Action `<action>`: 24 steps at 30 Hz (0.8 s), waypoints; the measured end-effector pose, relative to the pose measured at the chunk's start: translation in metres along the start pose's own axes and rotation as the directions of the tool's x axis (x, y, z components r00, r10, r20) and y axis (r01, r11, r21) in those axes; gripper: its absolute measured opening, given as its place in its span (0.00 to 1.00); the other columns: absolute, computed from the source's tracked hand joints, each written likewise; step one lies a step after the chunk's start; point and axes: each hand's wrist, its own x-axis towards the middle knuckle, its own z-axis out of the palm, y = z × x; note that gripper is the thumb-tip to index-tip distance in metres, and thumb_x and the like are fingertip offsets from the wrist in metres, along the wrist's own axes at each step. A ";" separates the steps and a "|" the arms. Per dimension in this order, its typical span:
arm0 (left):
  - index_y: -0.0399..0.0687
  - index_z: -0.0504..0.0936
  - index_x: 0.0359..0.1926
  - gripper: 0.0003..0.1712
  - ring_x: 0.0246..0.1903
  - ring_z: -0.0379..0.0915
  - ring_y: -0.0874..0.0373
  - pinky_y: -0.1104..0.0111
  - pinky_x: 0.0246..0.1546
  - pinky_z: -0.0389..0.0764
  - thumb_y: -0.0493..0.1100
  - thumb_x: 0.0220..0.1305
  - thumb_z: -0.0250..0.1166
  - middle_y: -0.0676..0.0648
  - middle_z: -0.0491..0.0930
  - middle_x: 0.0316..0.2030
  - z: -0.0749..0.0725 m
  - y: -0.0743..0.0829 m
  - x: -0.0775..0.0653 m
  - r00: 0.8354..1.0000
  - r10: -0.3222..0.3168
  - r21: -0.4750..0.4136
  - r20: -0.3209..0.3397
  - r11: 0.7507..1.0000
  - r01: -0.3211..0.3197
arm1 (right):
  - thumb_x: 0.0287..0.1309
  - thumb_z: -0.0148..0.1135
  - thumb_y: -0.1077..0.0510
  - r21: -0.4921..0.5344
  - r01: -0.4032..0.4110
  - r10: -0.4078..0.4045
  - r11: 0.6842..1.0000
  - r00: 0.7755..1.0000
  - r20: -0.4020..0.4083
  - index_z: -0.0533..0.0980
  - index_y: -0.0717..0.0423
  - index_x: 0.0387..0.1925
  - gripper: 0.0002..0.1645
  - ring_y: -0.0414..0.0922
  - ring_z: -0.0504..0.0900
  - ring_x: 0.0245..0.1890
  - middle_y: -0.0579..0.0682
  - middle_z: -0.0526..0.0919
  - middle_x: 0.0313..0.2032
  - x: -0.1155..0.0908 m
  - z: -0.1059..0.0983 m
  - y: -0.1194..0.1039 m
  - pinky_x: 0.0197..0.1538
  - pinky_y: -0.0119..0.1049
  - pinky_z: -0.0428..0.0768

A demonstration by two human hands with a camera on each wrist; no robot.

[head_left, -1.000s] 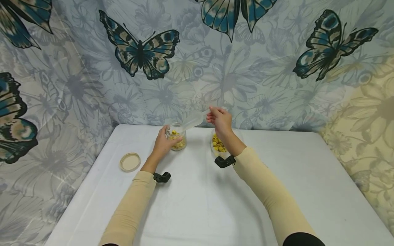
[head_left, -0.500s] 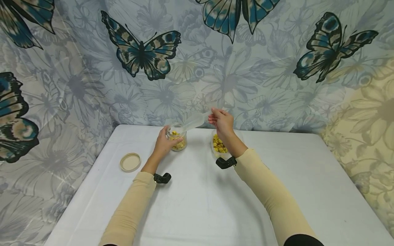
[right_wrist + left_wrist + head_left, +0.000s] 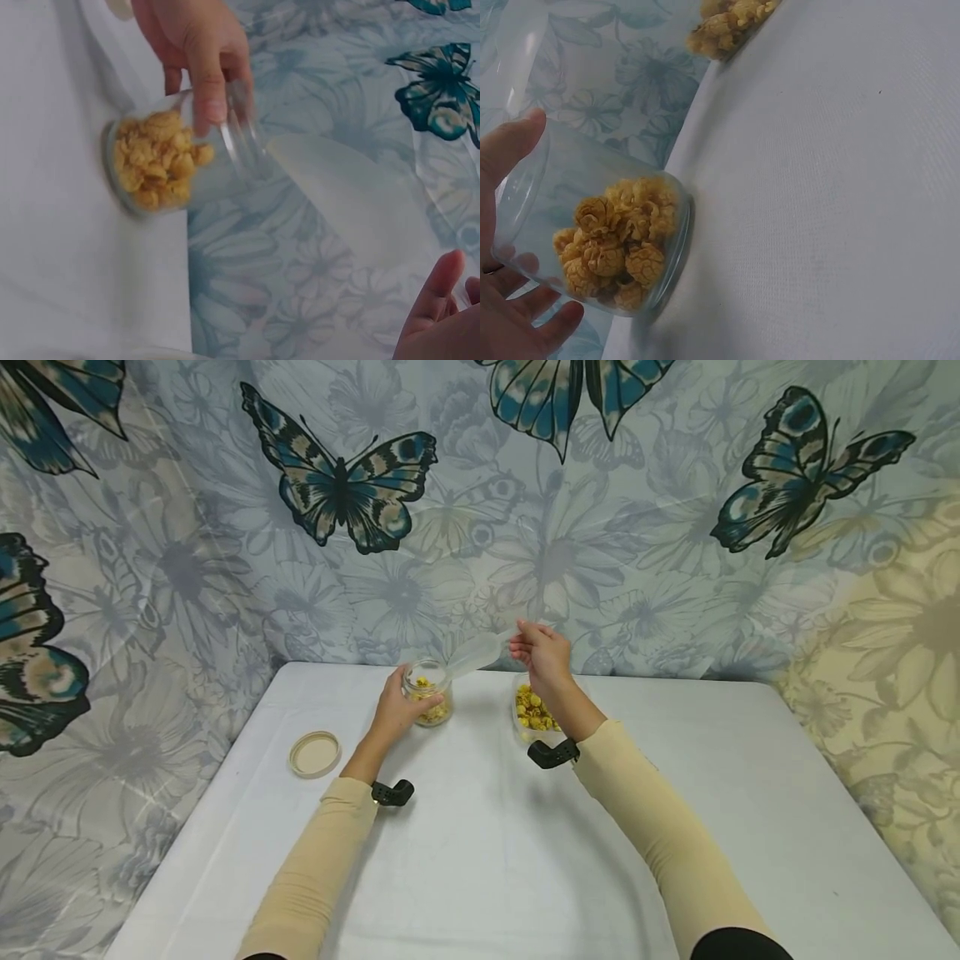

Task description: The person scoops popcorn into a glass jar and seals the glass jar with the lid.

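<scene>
The left grip (image 3: 395, 708) is curving partly open round a clear glass jar (image 3: 585, 161), its thumb lying along the near side and its fingers wrapping the left. The jar is standing on the far part of the white surface (image 3: 450, 860), left of centre, its uncovered mouth facing up, and yellow popcorn (image 3: 619, 240) is filling its lower part. The right grip (image 3: 546, 657) is closing its fingertips on the upper end of a translucent scoop (image 3: 476, 653); the exact finger contact is hiding from view. The scoop is slanting down to the left, its tip reaching the right side of the jar's mouth; whether it is touching the rim, I cannot tell. Right of the jar, a clear tub (image 3: 525, 736) of popcorn is sitting partly behind the right wrist. A pale round lid (image 3: 315, 754) is lying to the left, nearer than the jar. Behind the surface, a floral butterfly backdrop (image 3: 555, 560) is hanging.
</scene>
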 end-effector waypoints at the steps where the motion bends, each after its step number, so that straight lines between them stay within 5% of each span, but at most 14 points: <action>1: 0.41 0.50 0.75 0.59 0.74 0.49 0.41 0.47 0.74 0.52 0.59 0.53 0.72 0.36 0.55 0.72 0.000 0.000 0.000 1.000 0.002 0.006 0.003 1.000 -0.002 | 0.67 0.59 0.58 0.001 -0.002 0.002 1.000 1.000 -0.002 0.74 0.66 0.45 0.13 0.37 0.79 0.17 0.47 0.81 0.20 0.000 -0.001 0.000 0.24 0.24 0.80; 8: 0.38 0.49 0.75 0.59 0.73 0.50 0.40 0.48 0.74 0.53 0.57 0.54 0.72 0.35 0.55 0.72 -0.002 0.004 -0.003 1.000 0.016 0.017 -0.001 1.000 -0.016 | 0.67 0.59 0.58 -0.002 -0.009 0.009 1.000 1.000 -0.001 0.76 0.61 0.41 0.08 0.37 0.79 0.17 0.47 0.81 0.20 0.001 -0.004 0.000 0.24 0.24 0.80; 14: 0.39 0.50 0.75 0.59 0.72 0.52 0.40 0.48 0.73 0.56 0.58 0.53 0.72 0.35 0.56 0.71 -0.003 0.004 -0.001 1.000 0.009 0.043 -0.001 0.999 -0.009 | 0.67 0.59 0.58 0.003 -0.020 0.020 1.000 1.000 0.004 0.71 0.71 0.53 0.21 0.37 0.78 0.17 0.47 0.80 0.20 -0.001 -0.005 -0.002 0.24 0.23 0.80; 24: 0.41 0.52 0.75 0.58 0.72 0.51 0.41 0.48 0.73 0.56 0.57 0.52 0.74 0.37 0.55 0.71 -0.007 0.013 -0.002 0.998 0.058 0.034 -0.025 0.998 -0.057 | 0.67 0.58 0.58 0.014 -0.035 0.035 0.999 0.999 0.007 0.76 0.62 0.45 0.11 0.37 0.78 0.18 0.46 0.80 0.21 -0.005 -0.007 -0.007 0.24 0.23 0.80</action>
